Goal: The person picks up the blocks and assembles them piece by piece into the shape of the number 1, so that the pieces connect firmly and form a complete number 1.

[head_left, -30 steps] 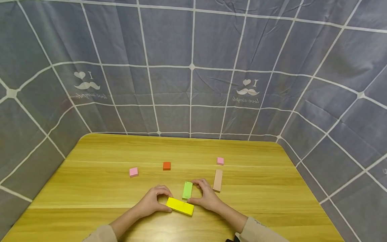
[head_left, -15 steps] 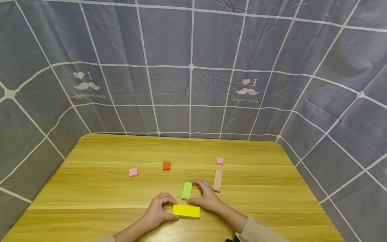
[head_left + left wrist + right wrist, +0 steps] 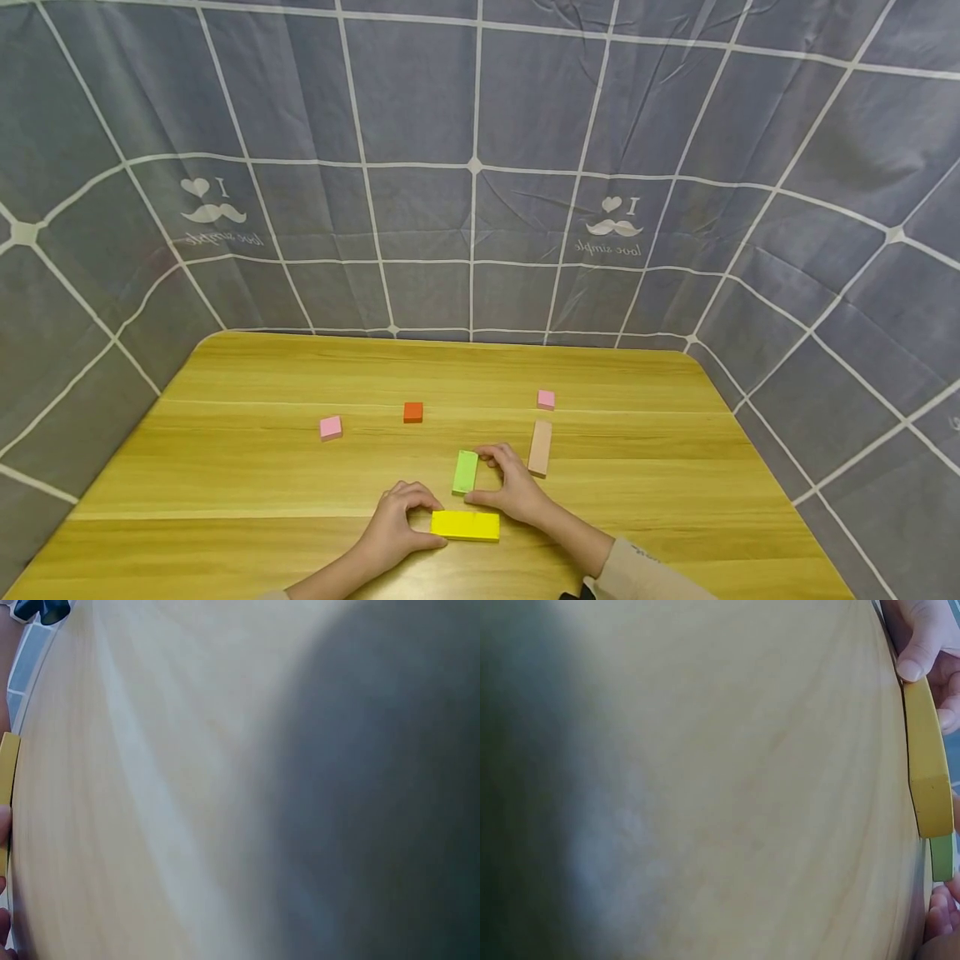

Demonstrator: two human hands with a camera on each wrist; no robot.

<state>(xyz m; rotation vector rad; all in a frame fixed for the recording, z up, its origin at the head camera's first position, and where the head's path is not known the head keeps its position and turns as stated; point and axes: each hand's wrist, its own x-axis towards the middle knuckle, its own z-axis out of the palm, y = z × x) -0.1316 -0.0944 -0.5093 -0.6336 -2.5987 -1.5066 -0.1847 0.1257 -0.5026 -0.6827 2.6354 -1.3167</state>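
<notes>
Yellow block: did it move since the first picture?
Yes. The yellow block has shifted right and down in the head view, and turned straighter, judged against the red block, which stayed put.

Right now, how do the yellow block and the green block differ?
The yellow block is longer than the green block. The yellow block lies left to right, while the green block runs roughly front to back. The left hand holds the yellow block at its left end; the right hand holds the green block by its ends. Both are rectangular blocks on the wooden table.
</notes>
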